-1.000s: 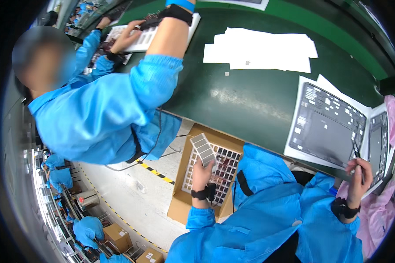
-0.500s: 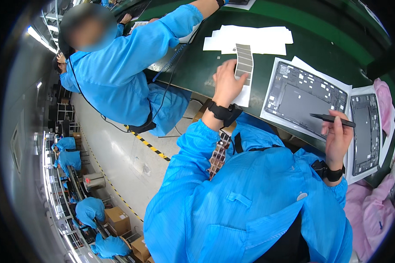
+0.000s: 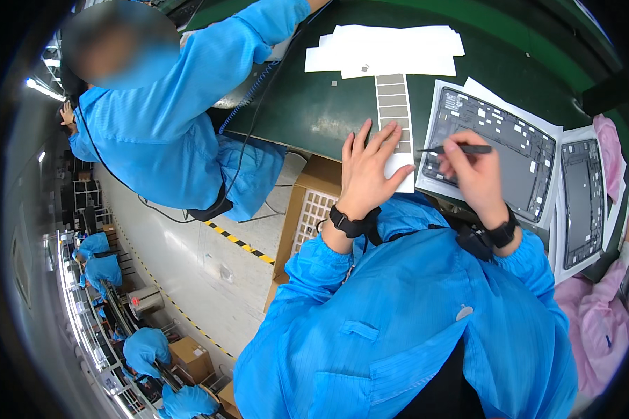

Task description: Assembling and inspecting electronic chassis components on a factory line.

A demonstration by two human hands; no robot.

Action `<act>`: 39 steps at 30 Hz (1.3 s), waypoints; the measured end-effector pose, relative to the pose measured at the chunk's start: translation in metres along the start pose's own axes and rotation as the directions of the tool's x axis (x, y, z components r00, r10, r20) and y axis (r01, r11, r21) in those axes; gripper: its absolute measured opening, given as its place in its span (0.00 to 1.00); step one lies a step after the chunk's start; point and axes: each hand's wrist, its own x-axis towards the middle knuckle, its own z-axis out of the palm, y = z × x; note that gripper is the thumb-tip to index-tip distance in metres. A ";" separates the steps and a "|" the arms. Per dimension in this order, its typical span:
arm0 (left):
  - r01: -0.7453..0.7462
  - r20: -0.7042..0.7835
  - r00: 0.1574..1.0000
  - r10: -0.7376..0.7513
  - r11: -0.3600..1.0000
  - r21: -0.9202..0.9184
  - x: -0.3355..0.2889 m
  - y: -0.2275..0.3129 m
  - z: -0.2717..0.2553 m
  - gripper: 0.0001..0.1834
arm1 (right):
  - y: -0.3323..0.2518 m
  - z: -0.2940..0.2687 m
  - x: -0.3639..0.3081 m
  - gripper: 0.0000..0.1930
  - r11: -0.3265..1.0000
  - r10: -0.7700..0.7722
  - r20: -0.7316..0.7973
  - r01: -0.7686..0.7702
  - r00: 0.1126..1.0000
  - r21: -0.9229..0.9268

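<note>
My left hand [image 3: 370,167] lies spread on a white strip [image 3: 393,105] that bears a column of grey rectangular stickers, and its fingers rest over the lower part. In my right hand [image 3: 479,171] is a pair of black tweezers [image 3: 474,149], pinched between thumb and fingers. The tips point left, close to the strip's right edge beside my left fingertips; whether they touch it I cannot tell. Beneath my right hand is a dark tablet-like housing [image 3: 504,164] dotted with small white pieces, lying on white paper.
A second dark housing [image 3: 581,202] lies at the right. White sheets [image 3: 391,49] sit at the far side of the green table [image 3: 307,112]. A co-worker in blue [image 3: 154,133] reaches across at the left. An open cardboard box [image 3: 314,174] stands below the table edge.
My left hand has laid the strip flat on the table and spread over it. My right hand has moved left with the tweezers, from the housing's right side toward the strip.
</note>
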 end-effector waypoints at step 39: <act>-0.005 0.029 1.000 0.004 1.000 0.010 0.003 -0.001 -0.009 0.27 | -0.001 -0.027 -0.006 0.12 0.998 -0.055 -0.346 0.056 0.937 -0.006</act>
